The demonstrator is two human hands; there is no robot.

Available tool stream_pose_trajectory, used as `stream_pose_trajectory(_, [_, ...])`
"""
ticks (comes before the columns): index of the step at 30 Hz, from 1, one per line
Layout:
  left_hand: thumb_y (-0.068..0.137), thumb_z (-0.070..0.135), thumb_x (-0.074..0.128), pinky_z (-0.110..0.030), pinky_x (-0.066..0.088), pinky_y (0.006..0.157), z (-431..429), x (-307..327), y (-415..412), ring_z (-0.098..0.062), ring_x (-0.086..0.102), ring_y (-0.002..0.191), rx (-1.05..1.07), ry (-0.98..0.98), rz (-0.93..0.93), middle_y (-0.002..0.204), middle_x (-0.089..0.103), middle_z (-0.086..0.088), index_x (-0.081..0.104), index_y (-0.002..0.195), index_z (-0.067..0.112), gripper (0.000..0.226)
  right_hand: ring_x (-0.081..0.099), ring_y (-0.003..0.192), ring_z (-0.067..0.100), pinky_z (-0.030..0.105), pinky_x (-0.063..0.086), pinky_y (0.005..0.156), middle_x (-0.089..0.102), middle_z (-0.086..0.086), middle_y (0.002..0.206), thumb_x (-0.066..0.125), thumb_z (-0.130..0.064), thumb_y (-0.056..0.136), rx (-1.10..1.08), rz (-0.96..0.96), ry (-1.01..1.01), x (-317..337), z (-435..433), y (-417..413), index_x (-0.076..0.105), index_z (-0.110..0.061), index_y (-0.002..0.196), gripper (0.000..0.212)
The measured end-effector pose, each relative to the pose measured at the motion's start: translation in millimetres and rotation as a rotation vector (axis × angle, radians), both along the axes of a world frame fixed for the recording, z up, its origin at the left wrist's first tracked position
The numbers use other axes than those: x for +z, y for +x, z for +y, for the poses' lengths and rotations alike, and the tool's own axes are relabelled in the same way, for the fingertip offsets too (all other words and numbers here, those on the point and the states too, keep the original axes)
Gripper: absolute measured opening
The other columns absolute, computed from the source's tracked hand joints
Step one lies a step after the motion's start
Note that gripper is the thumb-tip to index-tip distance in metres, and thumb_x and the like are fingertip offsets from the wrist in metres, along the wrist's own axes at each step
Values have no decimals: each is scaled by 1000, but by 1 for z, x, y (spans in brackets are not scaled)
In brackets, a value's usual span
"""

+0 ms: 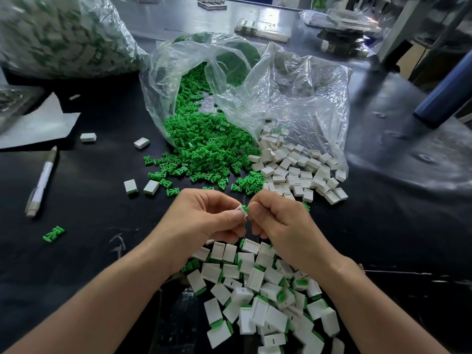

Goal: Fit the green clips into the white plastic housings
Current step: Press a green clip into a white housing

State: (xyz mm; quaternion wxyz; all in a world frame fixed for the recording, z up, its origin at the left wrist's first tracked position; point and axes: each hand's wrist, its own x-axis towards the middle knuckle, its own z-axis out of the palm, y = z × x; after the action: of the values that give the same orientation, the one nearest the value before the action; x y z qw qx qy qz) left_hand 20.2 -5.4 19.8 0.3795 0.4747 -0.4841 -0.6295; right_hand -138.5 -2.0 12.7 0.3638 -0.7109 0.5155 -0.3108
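My left hand [204,215] pinches a small white housing [242,210] at its fingertips. My right hand [278,218] pinches a green clip [245,207] whose end meets the housing's open side. Both hands hover above the black table, just in front of a spilled heap of green clips [204,146]. Empty white housings [298,172] lie in a heap to the right of the clips. A pile of white housings with green clips in them [263,297] lies below my wrists.
A clear plastic bag [255,80] lies open behind the heaps. A large filled bag [58,34] stands far left. A white pen [42,178] and paper [35,123] lie left. A stray green clip [53,234] and loose housings [141,186] dot the table. A blue tube [444,90] slants at right.
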Motion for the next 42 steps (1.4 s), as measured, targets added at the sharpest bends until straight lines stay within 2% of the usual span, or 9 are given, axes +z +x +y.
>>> stream_pose_trajectory(5, [78,-1,68,-19,50,49,3,-2,1,-13,63,51,-42,-242,-255,57,67,-7,71,71,10,13,44,59,16,33,36,57,50,4,61,48,-13,93,115,196,-115,3,1,-4,50,-14,73,20])
stream_pose_trajectory(11, [77,4,72,-31,55,51,5,-6,1,-20,64,53,-75,-399,-443,57,67,-4,72,69,15,13,38,55,18,33,35,50,41,-4,61,45,-11,86,226,476,-381,1,2,-4,48,-11,70,15])
stream_pose_trajectory(15, [71,8,71,-19,50,49,2,1,2,-12,64,52,-22,-340,-181,60,68,-7,72,75,9,5,46,55,9,26,38,52,52,-8,57,49,-28,94,81,29,-101,1,-1,-4,53,-20,70,25])
stream_pose_trajectory(18, [60,15,68,-17,51,55,0,4,-1,-9,65,60,29,-247,10,69,70,-5,71,76,7,18,53,56,6,21,43,52,60,-6,60,39,-52,80,14,-307,174,5,-1,-3,60,-21,71,39])
stream_pose_trajectory(21, [57,13,67,-18,54,67,1,2,-2,-12,67,75,30,-238,40,93,70,-10,71,77,2,22,55,58,11,21,43,52,63,2,68,31,-59,76,87,-487,451,6,-1,-1,62,-9,81,59])
stream_pose_trajectory(23, [60,11,67,-22,54,61,4,2,-3,-21,63,69,-12,-232,55,94,69,-15,70,78,-1,22,55,58,12,20,43,52,64,5,71,32,-59,74,152,-563,569,8,1,3,61,-7,85,61])
stream_pose_trajectory(29, [67,10,65,-32,49,52,5,3,-6,-29,51,55,-53,-264,81,86,58,-37,67,81,-5,20,53,55,12,19,39,51,64,4,66,33,-62,70,161,-513,647,12,2,6,58,-7,75,61])
stream_pose_trajectory(35, [66,8,64,-28,54,56,6,-1,-8,-23,62,58,-32,-254,100,72,66,-21,66,87,-6,25,47,51,7,19,36,49,58,-5,56,37,-61,73,83,-483,546,7,5,7,56,-10,72,54])
stream_pose_trajectory(42, [67,10,64,-28,55,56,7,5,-7,-28,60,56,-19,-227,114,71,66,-26,68,85,-4,23,49,54,10,22,35,52,61,-2,59,37,-62,71,130,-475,516,9,2,4,58,-6,75,59])
